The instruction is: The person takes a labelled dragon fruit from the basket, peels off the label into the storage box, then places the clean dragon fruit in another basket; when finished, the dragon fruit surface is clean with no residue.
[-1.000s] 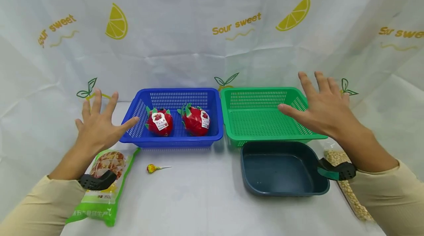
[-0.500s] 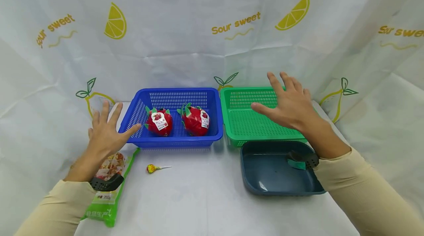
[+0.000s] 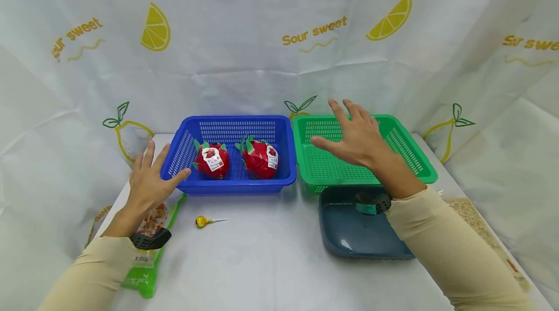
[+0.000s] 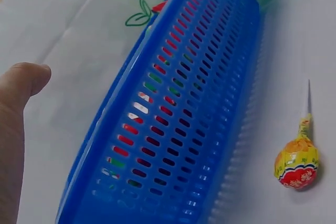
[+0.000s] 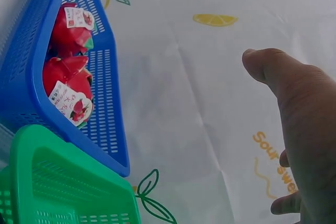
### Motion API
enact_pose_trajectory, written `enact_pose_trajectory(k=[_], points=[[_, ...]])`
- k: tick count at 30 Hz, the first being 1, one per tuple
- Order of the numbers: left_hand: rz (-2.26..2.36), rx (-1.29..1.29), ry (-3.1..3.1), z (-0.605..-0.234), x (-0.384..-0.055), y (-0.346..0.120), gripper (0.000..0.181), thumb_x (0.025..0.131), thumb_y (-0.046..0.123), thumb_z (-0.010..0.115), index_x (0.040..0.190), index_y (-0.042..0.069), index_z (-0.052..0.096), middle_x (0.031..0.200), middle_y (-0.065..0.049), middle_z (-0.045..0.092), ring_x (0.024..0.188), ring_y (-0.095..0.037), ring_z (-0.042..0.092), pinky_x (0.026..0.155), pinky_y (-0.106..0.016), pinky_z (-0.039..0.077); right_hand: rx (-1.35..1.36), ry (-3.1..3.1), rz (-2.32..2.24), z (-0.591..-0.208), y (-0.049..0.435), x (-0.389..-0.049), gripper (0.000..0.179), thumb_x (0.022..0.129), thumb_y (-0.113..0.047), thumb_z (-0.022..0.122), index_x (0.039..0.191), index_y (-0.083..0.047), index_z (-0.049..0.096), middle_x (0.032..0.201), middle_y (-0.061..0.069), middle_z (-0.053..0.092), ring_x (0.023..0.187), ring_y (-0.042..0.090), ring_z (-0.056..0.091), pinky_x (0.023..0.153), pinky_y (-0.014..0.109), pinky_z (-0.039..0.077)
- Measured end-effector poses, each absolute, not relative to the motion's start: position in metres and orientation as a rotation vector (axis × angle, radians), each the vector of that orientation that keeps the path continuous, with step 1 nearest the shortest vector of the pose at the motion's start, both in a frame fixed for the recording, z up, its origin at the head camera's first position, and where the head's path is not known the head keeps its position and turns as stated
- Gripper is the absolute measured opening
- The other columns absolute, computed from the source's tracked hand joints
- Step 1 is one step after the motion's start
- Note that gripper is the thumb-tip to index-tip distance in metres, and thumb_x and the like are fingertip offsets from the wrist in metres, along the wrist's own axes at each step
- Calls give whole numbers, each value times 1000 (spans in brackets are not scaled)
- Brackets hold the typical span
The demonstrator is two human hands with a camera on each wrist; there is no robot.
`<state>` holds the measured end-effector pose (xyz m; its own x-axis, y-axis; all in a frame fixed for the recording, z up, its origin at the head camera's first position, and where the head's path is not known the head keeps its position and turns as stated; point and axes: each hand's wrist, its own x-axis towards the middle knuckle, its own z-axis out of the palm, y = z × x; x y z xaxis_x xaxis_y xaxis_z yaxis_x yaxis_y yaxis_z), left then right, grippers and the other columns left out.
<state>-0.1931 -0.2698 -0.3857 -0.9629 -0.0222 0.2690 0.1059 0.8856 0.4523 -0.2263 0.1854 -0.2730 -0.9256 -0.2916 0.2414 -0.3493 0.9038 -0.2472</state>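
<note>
My left hand [image 3: 148, 182], fingers spread, hovers by the left end of the blue basket [image 3: 236, 186] and holds nothing. Two red dragon fruits, the left one [image 3: 212, 160] and the right one [image 3: 260, 158], lie inside that basket with white labels on them. Over the green basket [image 3: 369, 181] my right hand [image 3: 358, 139] is raised with its fingers extended, also holding nothing. Both wrist views show the thumbs apart from the baskets. A lollipop [image 4: 297, 163] in a yellow and red wrapper lies in front of the blue basket.
A dark blue tub [image 3: 358, 238] stands before the green basket, partly under my right forearm. A green food bag [image 3: 141, 279] lies beneath my left arm. At the right, a clear bag of pale grains [image 3: 469, 219] is partly covered by my sleeve. A printed white cloth hangs behind.
My right hand has moved left, from the green basket's right side to over its middle. My left hand has shifted slightly right and lower. The baskets, fruits and lollipop stay put.
</note>
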Motion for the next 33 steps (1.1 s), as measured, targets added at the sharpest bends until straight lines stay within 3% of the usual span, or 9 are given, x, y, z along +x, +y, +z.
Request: enact_pose_trajectory(k=[18, 25, 33], points=[[-757, -29, -2863, -413, -208, -273, 91, 91, 62, 49, 153, 3, 20, 159, -19, 0, 137, -53, 3, 96, -78, 12, 519, -2950, 508, -296, 143, -256, 101, 80, -77, 48, 157, -23, 11, 156, 19, 14, 140, 44, 13, 102, 71, 15], [-859, -17, -2850, -419, -208, -276, 93, 91, 60, 53, 150, -4, 22, 158, -19, 7, 138, -50, 12, 101, -72, 15, 595, -2958, 717, -305, 120, -274, 98, 82, -71, 54, 157, -23, 12, 155, 19, 16, 140, 43, 13, 102, 67, 24], [-884, -16, -2856, -421, -211, -275, 95, 90, 61, 53, 150, -5, 20, 158, -20, 10, 138, -49, 14, 103, -68, 16, 647, -3052, 911, -320, 80, -291, 103, 81, -66, 59, 156, -13, 12, 157, 16, 18, 142, 37, 16, 105, 61, 25]])
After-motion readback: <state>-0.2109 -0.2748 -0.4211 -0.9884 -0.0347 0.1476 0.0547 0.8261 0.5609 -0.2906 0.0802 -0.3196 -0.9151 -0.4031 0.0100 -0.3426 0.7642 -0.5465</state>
